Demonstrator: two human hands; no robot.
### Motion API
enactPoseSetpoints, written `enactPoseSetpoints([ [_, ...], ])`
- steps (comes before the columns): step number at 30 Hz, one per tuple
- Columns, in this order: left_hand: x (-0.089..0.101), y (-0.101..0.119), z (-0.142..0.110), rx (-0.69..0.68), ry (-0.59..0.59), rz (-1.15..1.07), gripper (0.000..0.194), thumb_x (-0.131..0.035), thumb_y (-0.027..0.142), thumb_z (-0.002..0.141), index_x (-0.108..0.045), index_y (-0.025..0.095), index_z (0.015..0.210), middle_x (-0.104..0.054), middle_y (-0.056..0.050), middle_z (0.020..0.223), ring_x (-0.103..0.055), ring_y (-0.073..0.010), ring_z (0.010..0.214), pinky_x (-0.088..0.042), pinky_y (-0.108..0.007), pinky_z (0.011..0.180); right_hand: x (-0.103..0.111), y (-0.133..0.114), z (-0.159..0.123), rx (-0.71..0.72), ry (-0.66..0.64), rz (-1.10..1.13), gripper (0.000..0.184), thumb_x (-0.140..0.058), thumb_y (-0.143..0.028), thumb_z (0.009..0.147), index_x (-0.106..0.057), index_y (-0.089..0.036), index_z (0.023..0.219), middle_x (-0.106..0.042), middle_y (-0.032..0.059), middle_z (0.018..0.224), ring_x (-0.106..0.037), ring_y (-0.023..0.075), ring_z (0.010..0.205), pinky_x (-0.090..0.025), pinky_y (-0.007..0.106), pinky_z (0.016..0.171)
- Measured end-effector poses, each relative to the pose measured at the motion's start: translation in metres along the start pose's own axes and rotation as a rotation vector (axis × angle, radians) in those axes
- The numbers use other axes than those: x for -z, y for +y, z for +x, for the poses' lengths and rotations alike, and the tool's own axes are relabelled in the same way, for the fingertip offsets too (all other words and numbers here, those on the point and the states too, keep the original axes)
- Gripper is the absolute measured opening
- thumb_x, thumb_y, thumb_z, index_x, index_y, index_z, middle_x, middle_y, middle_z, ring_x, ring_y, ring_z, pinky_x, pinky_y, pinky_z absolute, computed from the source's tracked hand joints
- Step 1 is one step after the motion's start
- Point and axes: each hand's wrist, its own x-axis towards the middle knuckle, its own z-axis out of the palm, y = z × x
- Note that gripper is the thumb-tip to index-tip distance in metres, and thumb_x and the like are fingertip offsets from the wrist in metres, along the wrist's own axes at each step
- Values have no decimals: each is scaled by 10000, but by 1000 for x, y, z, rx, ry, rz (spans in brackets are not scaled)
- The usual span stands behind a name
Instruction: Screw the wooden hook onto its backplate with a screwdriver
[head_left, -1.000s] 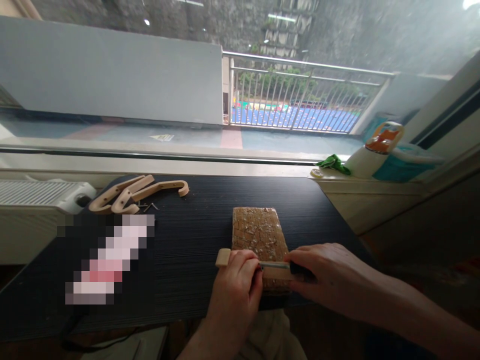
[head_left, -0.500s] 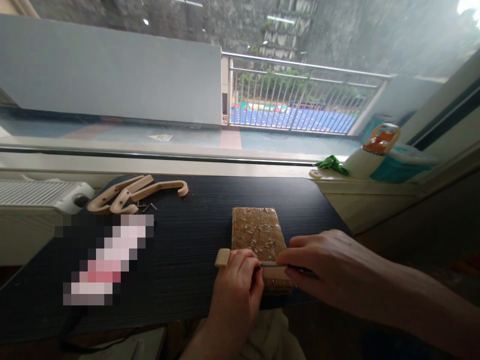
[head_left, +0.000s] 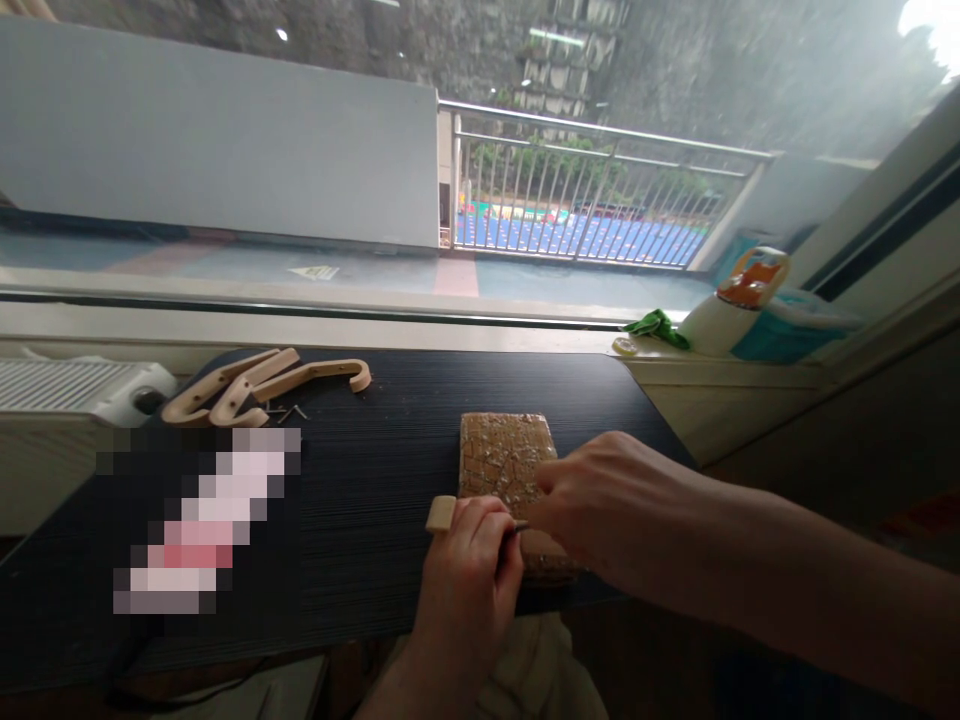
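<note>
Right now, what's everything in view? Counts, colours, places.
Table: one, black, centre
Block: one, brown, on table
Wooden piece: one, pale, across block's near end
Slim tool: one, grey where visible, over block
Wooden hooks: apparently three, pale, table's far left
Metal bits: several, grey, beside hooks
Pixelated patch: one, pinkish, table's left
Radiator: one, white, left
Sill: one, cream, beyond table
Jug: one, white-orange, sill
Cloth: one, green, sill
Container: one, teal, sill
Railing: one, silvery, outside
Left hand: one, bare, on wooden piece
Right hand: one, bare, around slim tool

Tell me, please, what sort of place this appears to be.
Probably an indoor room: a dark table stands by a pale windowsill, with a white radiator at left and a metal railing outside.
</note>
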Motion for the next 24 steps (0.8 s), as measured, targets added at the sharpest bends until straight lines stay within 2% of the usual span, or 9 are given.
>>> enactPoseSetpoints([
  [3,2,1,1,9,-5,4,158,-482,41,743,-536,178,799,-602,-52,859,-554,-208,822,-484,-347,725,3,-1,7,63,33,-43,200,-527,-74,794,-635,-144,642,-612,9,635,-459,90,510,-211,269,458],
  [7,3,3,2,10,10,3,152,-477,44,740,-533,183,759,-595,-45,814,-549,-196,789,-490,-330,714,7,-2,14,47,19,-95,178,-552,-57,743,-638,-137,609,-575,0,549,-405,81,432,-209,258,441],
  [13,5,1,0,-16,11,-15,138,-482,63,753,-550,183,749,-598,-54,819,-551,-197,806,-498,-328,723,16,-8,20,-1,-77,-132,119,-590,-76,709,-654,-121,620,-574,21,522,-483,94,464,-262,236,468],
  [15,6,0,-1,-23,-15,-20,136,-485,72,758,-567,181,769,-603,-64,852,-558,-203,828,-504,-336,731,13,-11,23,-2,-99,-135,123,-585,-69,711,-654,-123,624,-607,34,571,-509,108,483,-266,241,461],
  [18,11,1,-1,-22,-71,-41,174,-475,57,753,-587,182,799,-615,-68,873,-575,-206,840,-513,-339,740,2,-14,30,34,-53,-142,145,-565,-44,714,-662,-138,659,-635,31,627,-546,140,515,-258,254,441],
  [20,13,2,0,-18,-84,-49,194,-471,44,745,-594,182,805,-621,-68,863,-581,-211,843,-517,-342,746,-7,-13,33,71,22,-146,157,-559,-30,703,-658,-139,648,-627,25,604,-549,144,500,-245,256,426],
  [24,14,3,2,-6,-85,-64,180,-472,56,764,-597,183,794,-625,-66,882,-579,-209,856,-514,-344,762,-10,-7,29,71,39,-171,154,-581,-26,669,-642,-145,593,-609,19,553,-541,138,472,-246,252,420],
])
